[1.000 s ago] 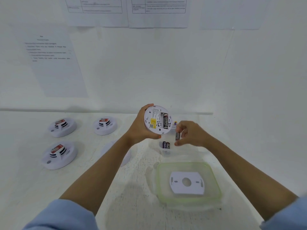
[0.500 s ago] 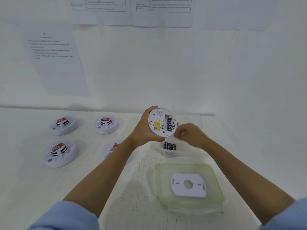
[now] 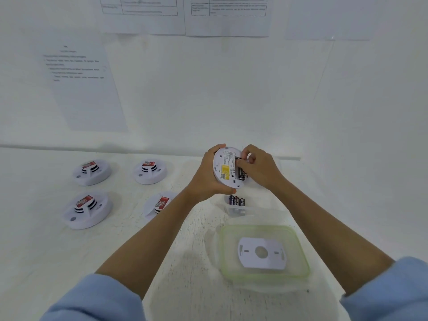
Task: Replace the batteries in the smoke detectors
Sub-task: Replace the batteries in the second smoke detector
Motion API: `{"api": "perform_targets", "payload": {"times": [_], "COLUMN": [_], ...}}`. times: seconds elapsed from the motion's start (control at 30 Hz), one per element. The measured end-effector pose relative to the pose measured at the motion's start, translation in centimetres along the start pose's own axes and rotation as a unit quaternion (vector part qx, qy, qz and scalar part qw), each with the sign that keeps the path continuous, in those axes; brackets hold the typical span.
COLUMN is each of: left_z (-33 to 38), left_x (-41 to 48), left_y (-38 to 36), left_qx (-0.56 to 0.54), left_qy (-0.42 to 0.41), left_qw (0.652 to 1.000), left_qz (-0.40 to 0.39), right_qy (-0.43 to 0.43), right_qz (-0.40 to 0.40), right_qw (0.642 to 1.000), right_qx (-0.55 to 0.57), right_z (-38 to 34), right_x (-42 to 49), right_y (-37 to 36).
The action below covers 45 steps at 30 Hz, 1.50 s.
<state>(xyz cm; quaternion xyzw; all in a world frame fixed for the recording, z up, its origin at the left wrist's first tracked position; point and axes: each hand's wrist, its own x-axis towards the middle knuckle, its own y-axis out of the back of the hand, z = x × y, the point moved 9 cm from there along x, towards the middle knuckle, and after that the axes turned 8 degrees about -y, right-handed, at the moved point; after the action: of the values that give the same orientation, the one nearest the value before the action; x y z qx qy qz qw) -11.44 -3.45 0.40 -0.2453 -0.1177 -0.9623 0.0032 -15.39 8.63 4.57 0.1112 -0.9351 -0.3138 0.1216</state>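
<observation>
1. Detector (image 3: 228, 167) is held up over the bench (image 3: 46, 251), its back to the camera, just above the tub (image 3: 238, 210) of spare cells (image 3: 236, 201).
2. A second ago the right hand (image 3: 259, 167) pinched a loose cell beside the detector, apart from it; now that hand is at the battery bay and the cell (image 3: 242, 172) lies in it; this unit looks nearly loaded, though I cannot tell if the cell is fully seated.
3. Left hand (image 3: 206, 179) grips the detector's rim, fingers curled round it.
4. Right hand is narrow, its bent fingertips pinching the cell's upper end.
5. Back plate (image 3: 261, 252) lies in the green-rimmed box (image 3: 301, 251), not yet refitted.
</observation>
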Motion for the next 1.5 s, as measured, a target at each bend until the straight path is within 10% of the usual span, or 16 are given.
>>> {"api": "perform_targets", "payload": {"times": [0.47,0.63,0.8,1.07,1.3,1.5], "left_z": [0.3,-0.1,-0.4,-0.1,-1.1,-2.3], "left_x": [0.4,0.3,0.5,1.8,3.0,4.1], "left_y": [0.7,1.7,2.2,3.5,4.2,4.2], "left_qx": [0.001,0.022,0.035,0.032,0.017,0.025], "left_qy": [-0.002,-0.001,0.011,0.004,0.020,0.031], "left_qw": [1.000,1.000,0.999,0.999,0.999,0.999], "left_qz": [0.015,0.016,0.018,0.034,0.042,0.032], "right_qy": [0.097,-0.047,-0.159,-0.173,-0.092,-0.145], "right_qz": [0.123,0.171,-0.026,-0.223,-0.035,-0.180], "right_qw": [0.985,0.951,0.987,0.938,0.981,0.929], "right_qx": [0.072,0.255,-0.007,-0.201,-0.168,-0.291], "right_z": [-1.8,2.2,6.8,7.5,4.0,7.5], "right_x": [-1.8,-1.1,-0.9,-0.8,6.5,9.5], "right_y": [1.8,4.5,-0.3,-4.8,-0.1,-6.5]}}
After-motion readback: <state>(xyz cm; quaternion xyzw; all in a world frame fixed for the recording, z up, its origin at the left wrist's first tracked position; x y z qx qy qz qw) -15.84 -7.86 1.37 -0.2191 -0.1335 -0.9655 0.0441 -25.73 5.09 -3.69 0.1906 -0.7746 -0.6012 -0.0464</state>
